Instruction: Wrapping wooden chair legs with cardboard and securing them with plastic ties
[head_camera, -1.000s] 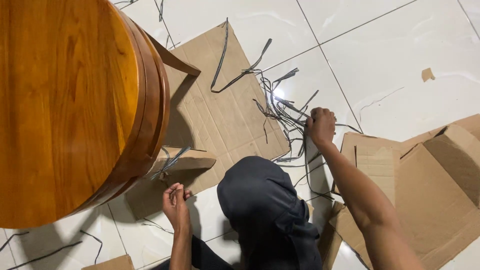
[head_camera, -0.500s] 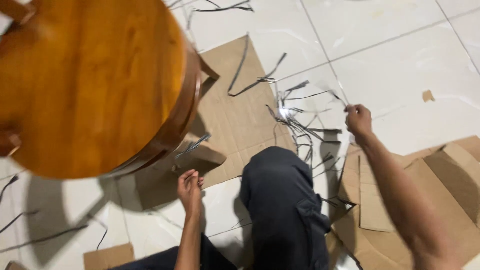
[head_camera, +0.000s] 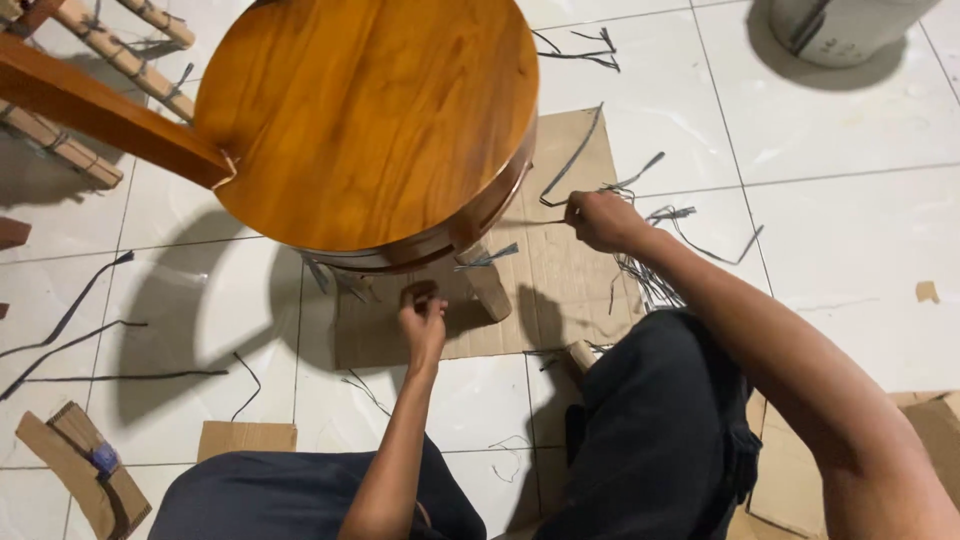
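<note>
A round wooden stool (head_camera: 370, 120) stands on a flat sheet of cardboard (head_camera: 560, 270). My right hand (head_camera: 600, 220) is closed on a thin dark strip (head_camera: 545, 208) that runs toward the stool's rim. Beside the stool's wrapped leg (head_camera: 485, 285), under the seat, my left hand (head_camera: 422, 318) has its fingers pinched together; whether a strip is in them is too small to tell. A bundle of loose dark strips (head_camera: 645, 275) lies on the floor behind my right wrist. My knees in dark trousers (head_camera: 650, 430) fill the bottom of the view.
A wooden chair frame with wrapped rails (head_camera: 90, 90) stands at the upper left. A pale cylinder (head_camera: 850, 25) stands at the top right. Cardboard scraps (head_camera: 245, 438) and stray dark strips (head_camera: 70, 315) lie on the white tiles. More cardboard (head_camera: 930, 420) lies at the lower right.
My right hand lifted a strip out of the bundle on the floor and carried it left to the stool's rim. My view swung left. My left hand stayed near the leg.
</note>
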